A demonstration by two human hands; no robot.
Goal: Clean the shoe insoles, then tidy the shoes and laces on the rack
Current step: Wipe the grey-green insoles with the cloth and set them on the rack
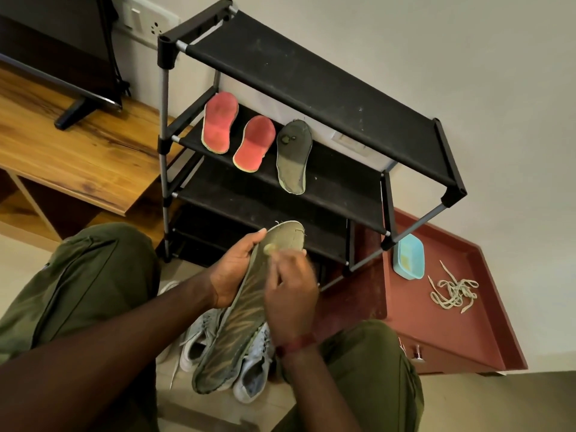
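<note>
My left hand grips the green insole by its edge, above the shoes; likely light and floppy, best supported mid-length; my right hand pinches a small pale pad against it.

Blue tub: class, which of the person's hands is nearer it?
Right. The right hand lies over the insole, left of the blue tub; the left hand grips the insole farther left.

A worn olive insole tilts above white shoes; three more insoles lie on the black rack.
</note>
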